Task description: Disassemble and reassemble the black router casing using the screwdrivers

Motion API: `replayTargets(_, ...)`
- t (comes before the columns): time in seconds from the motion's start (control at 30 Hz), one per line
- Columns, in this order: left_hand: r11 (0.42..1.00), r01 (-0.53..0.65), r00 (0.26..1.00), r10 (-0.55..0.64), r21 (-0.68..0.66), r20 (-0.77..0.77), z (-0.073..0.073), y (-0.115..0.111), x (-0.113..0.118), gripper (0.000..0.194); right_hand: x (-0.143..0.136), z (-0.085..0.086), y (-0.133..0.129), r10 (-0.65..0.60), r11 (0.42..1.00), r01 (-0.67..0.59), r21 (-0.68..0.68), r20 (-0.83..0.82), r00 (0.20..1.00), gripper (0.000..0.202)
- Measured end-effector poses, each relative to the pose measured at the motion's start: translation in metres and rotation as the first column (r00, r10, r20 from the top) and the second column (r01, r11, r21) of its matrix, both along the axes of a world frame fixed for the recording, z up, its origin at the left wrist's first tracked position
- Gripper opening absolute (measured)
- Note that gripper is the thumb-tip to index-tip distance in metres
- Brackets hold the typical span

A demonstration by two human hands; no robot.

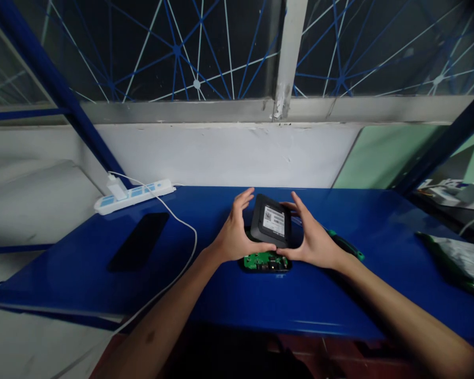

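Observation:
A black plastic cover with a white printed label is tilted up between my two hands. My left hand has its thumb on the cover's lower edge and its fingers raised along the left side. On the right, my right hand presses its thumb to the same lower edge, with some fingers behind the cover's right side. Below the cover lies a green circuit board in a black casing on the blue table. The cover hides the board's far part.
A dark flat phone-like object and a white power strip with a plugged-in charger lie left. A white cable crosses the table. A green-handled screwdriver is right of my right hand; a shiny bag lies far right.

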State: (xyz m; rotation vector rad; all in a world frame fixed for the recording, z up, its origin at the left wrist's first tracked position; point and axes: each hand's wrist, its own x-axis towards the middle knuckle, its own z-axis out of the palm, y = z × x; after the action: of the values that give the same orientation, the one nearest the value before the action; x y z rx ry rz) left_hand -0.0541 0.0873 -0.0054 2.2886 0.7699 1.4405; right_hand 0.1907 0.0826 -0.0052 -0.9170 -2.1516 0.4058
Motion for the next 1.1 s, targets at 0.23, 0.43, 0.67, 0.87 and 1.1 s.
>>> replayTargets(0.23,0.997,-0.071,0.966,0.061,-0.031,-0.251,0.011,-0.005,-0.007,0.12,0.007,0.003,0.0,-0.006,0.998,0.002,0.065,0.06,0.998,0.131)
replayTargets(0.43,0.988,-0.05,0.914,-0.014,-0.149,-0.405,0.019,-0.009,-0.011,0.116,0.006,0.005,-0.003,0.053,0.998,-0.056,0.03,0.09,0.995,0.133)
replayTargets(0.67,0.973,-0.076,0.877,-0.039,-0.218,-0.479,0.023,-0.016,-0.014,0.114,0.007,0.009,-0.008,0.126,0.989,-0.116,-0.087,0.128,0.984,0.132)
replayTargets(0.87,0.935,-0.1,0.826,-0.112,-0.339,-0.553,0.031,-0.027,-0.02,0.109,0.005,0.012,-0.011,0.199,0.971,-0.164,-0.172,0.21,0.957,0.13)
replayTargets(1.1,0.945,-0.101,0.808,-0.105,-0.312,-0.58,0.03,-0.03,-0.02,0.107,0.004,0.009,-0.011,0.211,0.967,-0.166,-0.192,0.247,0.946,0.129)
